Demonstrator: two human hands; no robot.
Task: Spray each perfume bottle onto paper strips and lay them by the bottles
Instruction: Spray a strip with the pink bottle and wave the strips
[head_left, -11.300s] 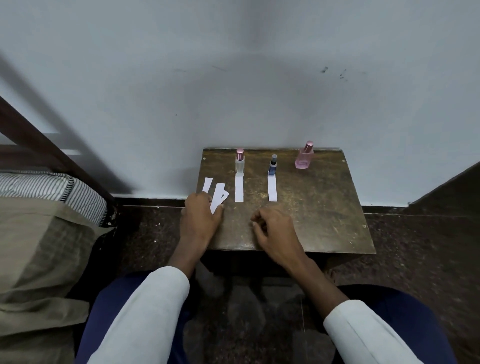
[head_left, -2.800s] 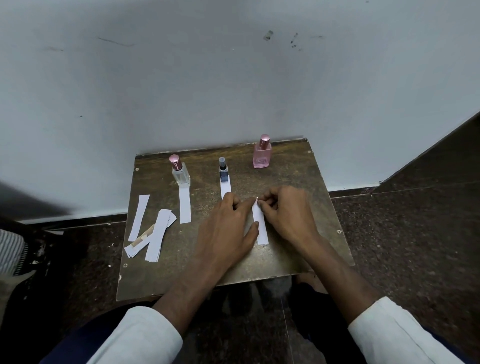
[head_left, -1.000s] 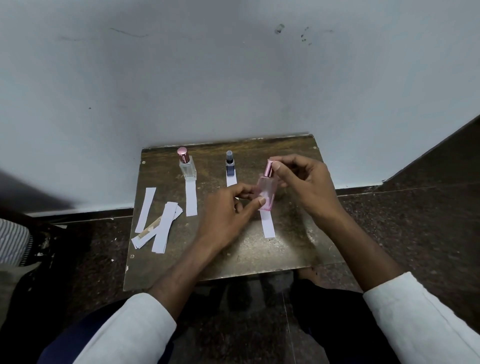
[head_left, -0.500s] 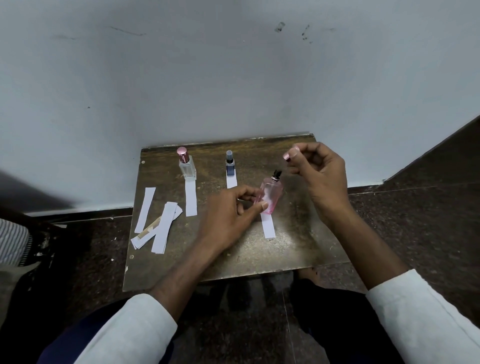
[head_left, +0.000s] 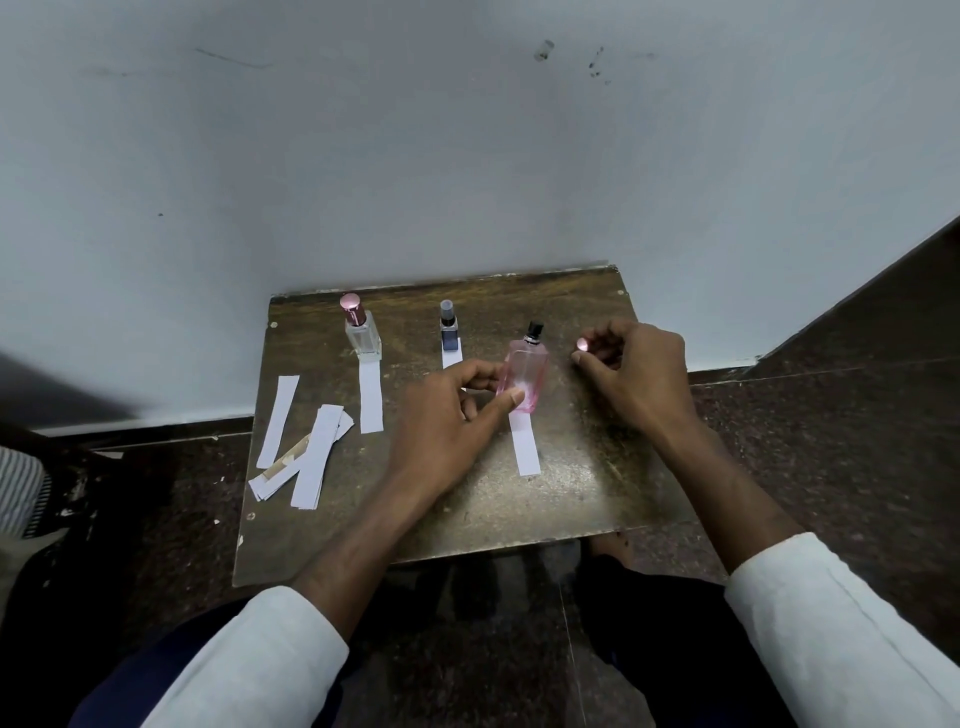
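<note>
My left hand (head_left: 447, 421) grips the pink perfume bottle (head_left: 525, 375) upright over the far end of a white paper strip (head_left: 524, 447); its black spray nozzle is bare. My right hand (head_left: 634, 374) pinches the bottle's pink cap (head_left: 582, 343) just to the right, low over the table. A clear bottle with a pink cap (head_left: 360, 332) stands at the back left with a strip (head_left: 370, 395) in front of it. A small dark blue bottle (head_left: 449, 332) stands at the back middle on its strip (head_left: 452, 357).
The small worn brown table (head_left: 597, 488) stands against a pale wall. A loose pile of spare paper strips (head_left: 306, 457) lies at its left side. Dark stone floor surrounds it, and striped bedding (head_left: 21, 493) shows at far left.
The pink bottle was lifted from the back of the table, and my right hand pulled its cap off and carried it down to the right. The bottle now stands more upright.
</note>
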